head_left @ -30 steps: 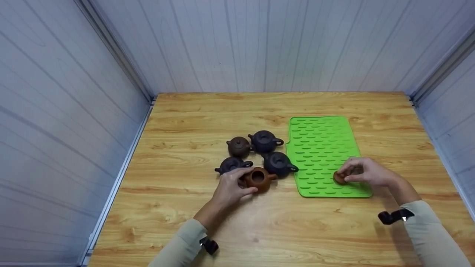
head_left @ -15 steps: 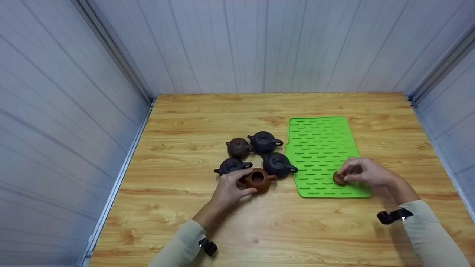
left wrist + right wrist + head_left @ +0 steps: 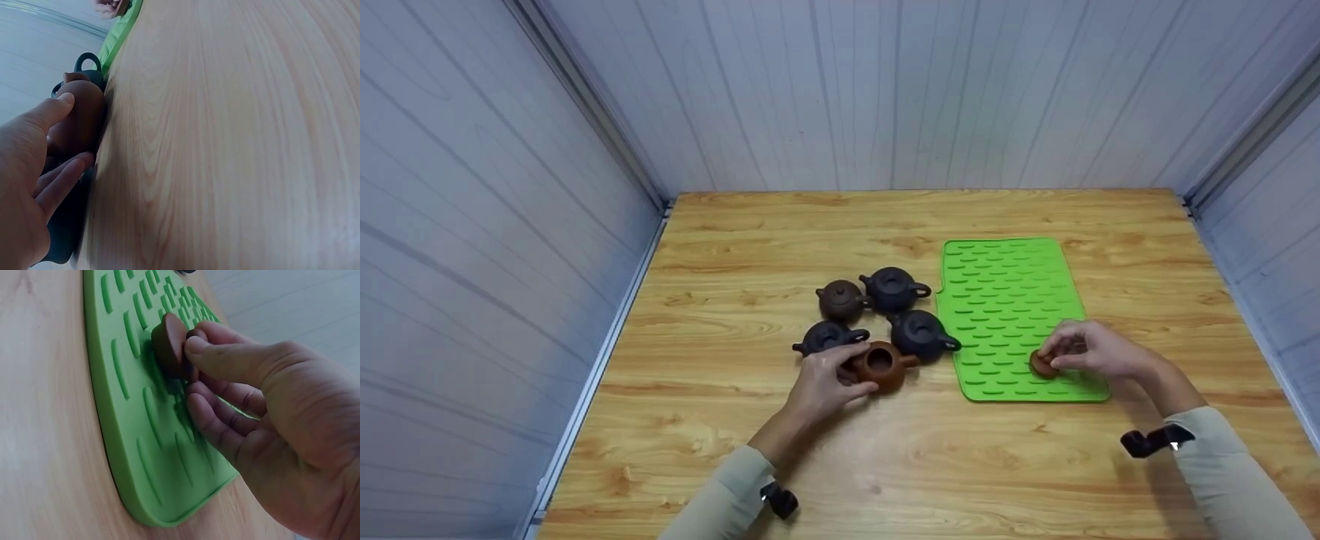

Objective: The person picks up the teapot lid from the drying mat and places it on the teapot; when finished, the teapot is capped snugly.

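Note:
My left hand (image 3: 825,381) holds the reddish-brown teapot (image 3: 894,379) by its left side, thumb at the front and fingers behind. The pot is uncovered, its round mouth facing up. In the left wrist view the thumb presses on the brown teapot (image 3: 83,121). Over the green mat (image 3: 1005,300), my right hand (image 3: 1099,349) pinches the small knob of a reddish-brown teapot lid (image 3: 1042,365). Seen from the right wrist, the lid (image 3: 167,346) hangs at or just above the ribbed surface; contact is hard to judge.
Close around the held pot stand a dark teapot (image 3: 825,336) on the left, another black teapot (image 3: 921,335) at the mat's edge, a black teapot (image 3: 892,289) behind, and a small brown teapot (image 3: 841,300). Pale panels (image 3: 855,97) wall the wooden table (image 3: 930,465).
My right hand has shifted the lid very slightly left over the mat. The left hand and the teapot look still.

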A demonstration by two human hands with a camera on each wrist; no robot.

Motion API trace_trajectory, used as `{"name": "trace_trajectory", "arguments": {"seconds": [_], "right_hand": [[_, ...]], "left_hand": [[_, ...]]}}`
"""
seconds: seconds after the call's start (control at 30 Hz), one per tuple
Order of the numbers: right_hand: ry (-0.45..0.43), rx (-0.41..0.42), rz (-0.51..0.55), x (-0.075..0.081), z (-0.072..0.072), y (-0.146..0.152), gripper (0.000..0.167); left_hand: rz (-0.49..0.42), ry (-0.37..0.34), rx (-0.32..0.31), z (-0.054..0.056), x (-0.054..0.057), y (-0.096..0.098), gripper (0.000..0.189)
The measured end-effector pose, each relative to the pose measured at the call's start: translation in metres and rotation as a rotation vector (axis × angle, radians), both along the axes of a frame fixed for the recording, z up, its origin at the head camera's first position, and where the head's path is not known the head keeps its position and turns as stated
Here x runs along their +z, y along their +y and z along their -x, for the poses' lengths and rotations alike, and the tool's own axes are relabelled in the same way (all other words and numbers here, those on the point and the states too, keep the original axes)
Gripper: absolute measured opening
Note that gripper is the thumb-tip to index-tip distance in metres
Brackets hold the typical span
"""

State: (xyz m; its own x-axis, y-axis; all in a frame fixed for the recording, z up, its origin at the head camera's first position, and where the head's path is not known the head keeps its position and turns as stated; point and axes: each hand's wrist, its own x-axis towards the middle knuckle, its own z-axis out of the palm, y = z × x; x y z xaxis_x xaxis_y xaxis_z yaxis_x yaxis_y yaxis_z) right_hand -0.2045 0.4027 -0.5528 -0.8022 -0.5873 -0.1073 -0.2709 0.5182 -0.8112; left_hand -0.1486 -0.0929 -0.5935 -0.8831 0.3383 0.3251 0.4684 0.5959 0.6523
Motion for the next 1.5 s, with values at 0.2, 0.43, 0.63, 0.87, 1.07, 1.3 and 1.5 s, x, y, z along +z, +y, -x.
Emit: {"name": "trace_trajectory", "arguments": {"seconds": [0.2,0.43,0.63,0.87,1.07,1.3,1.5], "right_hand": [[-0.029,0.006,0.008,0.005,-0.001,-0.007,0.016],[-0.011,0.014,0.05,0.006,0.0,-0.019,0.015],[0.025,0.041,0.096,0.007,0.003,-0.033,0.014],[0.066,0.077,0.145,0.008,0.007,-0.049,0.014],[0.066,0.084,0.195,0.008,0.013,-0.062,0.013],[0.087,0.074,0.182,0.006,0.017,-0.082,0.013],[0.099,0.038,0.15,0.004,0.02,-0.1,0.013]], "left_hand": [[0.002,-0.024,0.004,0.001,0.0,-0.001,0.058],[-0.026,0.045,-0.022,0.006,-0.009,-0.004,0.057],[-0.042,0.095,-0.04,0.013,-0.026,-0.005,0.06],[-0.026,0.05,-0.036,0.008,-0.011,-0.003,0.058],[-0.003,0.01,-0.024,0.007,-0.007,-0.001,0.058],[0.003,-0.044,-0.013,0.004,0.003,0.0,0.058],[-0.03,-0.005,-0.034,0.005,-0.003,-0.004,0.058]]}}
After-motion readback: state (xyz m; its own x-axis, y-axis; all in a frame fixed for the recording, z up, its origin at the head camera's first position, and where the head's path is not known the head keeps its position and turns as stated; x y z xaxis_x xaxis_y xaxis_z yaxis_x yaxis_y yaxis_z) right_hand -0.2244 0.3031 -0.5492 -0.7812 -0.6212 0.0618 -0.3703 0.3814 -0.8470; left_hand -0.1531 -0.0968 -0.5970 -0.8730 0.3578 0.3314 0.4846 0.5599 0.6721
